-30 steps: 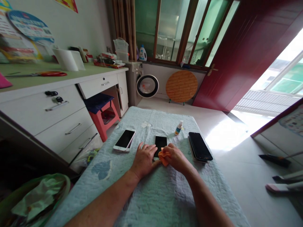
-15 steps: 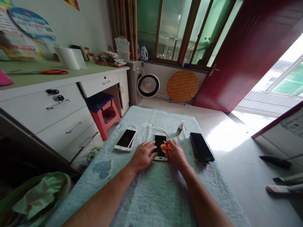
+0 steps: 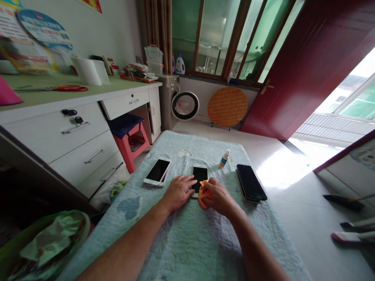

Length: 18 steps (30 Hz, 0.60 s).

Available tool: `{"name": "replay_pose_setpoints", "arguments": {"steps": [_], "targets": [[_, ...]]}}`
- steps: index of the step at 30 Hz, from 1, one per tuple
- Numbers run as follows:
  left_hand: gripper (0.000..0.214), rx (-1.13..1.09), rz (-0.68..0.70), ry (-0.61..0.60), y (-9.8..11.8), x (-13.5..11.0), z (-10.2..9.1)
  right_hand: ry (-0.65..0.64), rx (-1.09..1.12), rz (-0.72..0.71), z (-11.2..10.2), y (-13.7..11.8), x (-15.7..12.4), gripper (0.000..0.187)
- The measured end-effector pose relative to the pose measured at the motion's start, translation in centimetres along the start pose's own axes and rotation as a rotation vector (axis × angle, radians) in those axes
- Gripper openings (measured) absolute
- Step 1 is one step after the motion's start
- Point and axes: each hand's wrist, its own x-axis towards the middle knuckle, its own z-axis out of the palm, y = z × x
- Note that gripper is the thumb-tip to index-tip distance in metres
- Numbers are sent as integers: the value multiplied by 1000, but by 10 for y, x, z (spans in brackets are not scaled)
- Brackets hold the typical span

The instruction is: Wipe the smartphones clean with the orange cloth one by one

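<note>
Pale blue quilting [image 3: 187,238] lay under everything, and near its middle a white-framed phone [image 3: 200,173] rested face up. From where I stood, the right hand [image 3: 219,196] was bunched around an orange cloth [image 3: 202,198], pinching it at the phone's lower right edge. The left hand [image 3: 180,190] lay palm down, fingers extended and loose, tips touching the phone's left side. Both forearms reached forward, slanting inward. Quilting stretched from the left hand to two stacked white phones [image 3: 156,170]; beyond the right hand stood a spray bottle [image 3: 224,160], and a dark phone [image 3: 251,182] lay near the right edge.
</note>
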Motion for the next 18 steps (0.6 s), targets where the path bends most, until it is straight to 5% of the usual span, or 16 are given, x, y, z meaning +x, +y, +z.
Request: {"name": "replay_pose_setpoints", "arguments": {"steps": [10,18], "targets": [[34,-24,8,-6,0,1,0,113,-169,-82,30,-19,12,18],[36,-24,18,-20,-2,2,-1,40,-154,-43,11,-14,5,16]]}}
